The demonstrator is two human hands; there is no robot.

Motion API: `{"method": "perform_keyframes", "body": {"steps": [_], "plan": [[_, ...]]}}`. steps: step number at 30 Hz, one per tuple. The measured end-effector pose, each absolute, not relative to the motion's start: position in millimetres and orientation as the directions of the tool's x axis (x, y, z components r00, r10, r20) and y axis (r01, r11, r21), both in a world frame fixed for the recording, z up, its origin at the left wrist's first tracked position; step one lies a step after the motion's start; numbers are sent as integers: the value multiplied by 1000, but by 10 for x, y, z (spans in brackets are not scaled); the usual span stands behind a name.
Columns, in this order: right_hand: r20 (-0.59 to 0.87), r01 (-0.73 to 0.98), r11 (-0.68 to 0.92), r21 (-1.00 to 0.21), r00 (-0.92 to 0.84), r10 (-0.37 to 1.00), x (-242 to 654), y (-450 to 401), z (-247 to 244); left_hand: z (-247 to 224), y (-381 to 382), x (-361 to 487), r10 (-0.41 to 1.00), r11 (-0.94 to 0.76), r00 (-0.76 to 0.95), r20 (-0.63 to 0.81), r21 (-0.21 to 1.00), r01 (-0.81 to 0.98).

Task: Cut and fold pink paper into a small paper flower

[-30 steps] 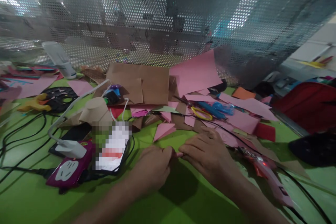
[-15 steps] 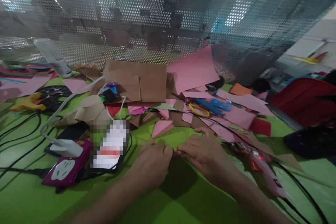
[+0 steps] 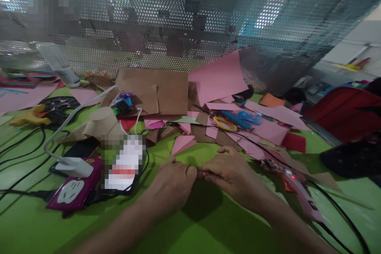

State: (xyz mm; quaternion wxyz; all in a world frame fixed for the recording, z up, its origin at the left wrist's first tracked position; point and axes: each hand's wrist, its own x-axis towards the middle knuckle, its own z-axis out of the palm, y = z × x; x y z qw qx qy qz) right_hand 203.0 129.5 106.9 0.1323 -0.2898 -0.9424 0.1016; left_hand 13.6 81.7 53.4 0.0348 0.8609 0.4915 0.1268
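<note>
From my remote post I watched 2 bare hands meet low over the green table (image 3: 26, 226). The left hand (image 3: 174, 182) was closed, its fingers curled, with the thumb side against a small pink piece (image 3: 201, 174). The right hand (image 3: 226, 172) pinched the other end of it, so the piece sat in the narrow gap between the 2 hands; most of it was hidden, and I could not tell its shape or whether it touched the tabletop.

Just beyond the hands I saw a folded pink paper (image 3: 183, 144) lying by itself. To the left lay a phone (image 3: 127, 162) with its screen lit, and beside it a purple power strip (image 3: 73, 190) with a white plug (image 3: 74, 167) in it. To the right, a pink tool (image 3: 300, 194) showed 1 red light. Farther back I made out yellow-handled scissors (image 3: 225, 124) among paper scraps, and a brown sheet (image 3: 172, 91) propped upright.
</note>
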Motion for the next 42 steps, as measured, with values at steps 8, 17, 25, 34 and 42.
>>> {"method": "perform_keyframes", "body": {"steps": [8,17,25,34,42], "plan": [[316,534,825,-185,-763,564,2088,1343,1081,638,851,68,960,-278,255,118,532,800],[306,791,549,-272,-469,828,2340,1520,1127,660,917,-16,995,-4,98,-20,972,235],[10,414,225,-882,-461,887,2064,1338,1045,744,884,9,984,132,112,-141,987,89],[-20,227,101,-969,-479,878,1907,1307,982,682,886,65,976,68,206,-68,998,6],[16,135,99,-986,-516,856,1961,1303,991,729,901,27,975,98,192,-108,993,59]]}}
